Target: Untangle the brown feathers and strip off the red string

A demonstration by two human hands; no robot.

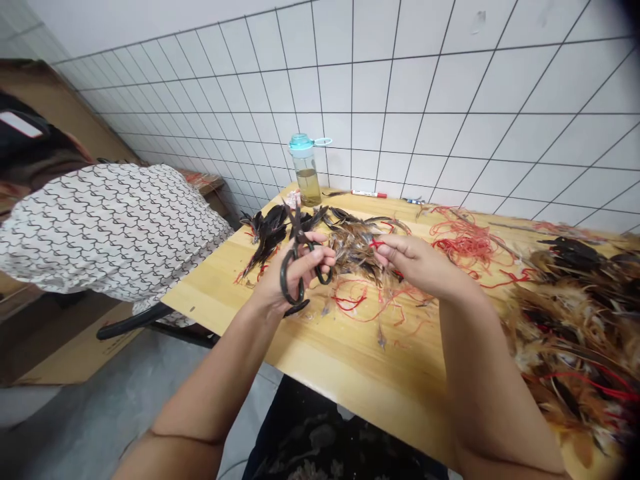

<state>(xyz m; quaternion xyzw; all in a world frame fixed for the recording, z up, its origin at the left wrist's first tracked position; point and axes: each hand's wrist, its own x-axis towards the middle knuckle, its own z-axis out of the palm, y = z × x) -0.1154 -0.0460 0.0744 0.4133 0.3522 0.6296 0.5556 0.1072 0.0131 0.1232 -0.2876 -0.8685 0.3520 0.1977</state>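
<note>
Black-handled scissors (293,267) are in my left hand (280,277), fingers through or around the loops, blades pointing up and away and slightly apart. My right hand (407,260) pinches the red-tied end of a feather bundle (357,250); brown and grey feathers fan out to the left between my hands. A bit of red string (376,245) shows at its fingertips. Beyond my left hand lie dark feathers (270,230) on the wooden table (320,360). Loose red strings (350,303) lie on the wood below the bundle.
A bottle of yellowish liquid (307,177) stands by the tiled wall, near a red-and-white marker (369,194). Tangled red string (463,240) lies right of my hand. Brown feathers (575,333) heap up at the right. A person in a patterned top (115,227) sits at the left.
</note>
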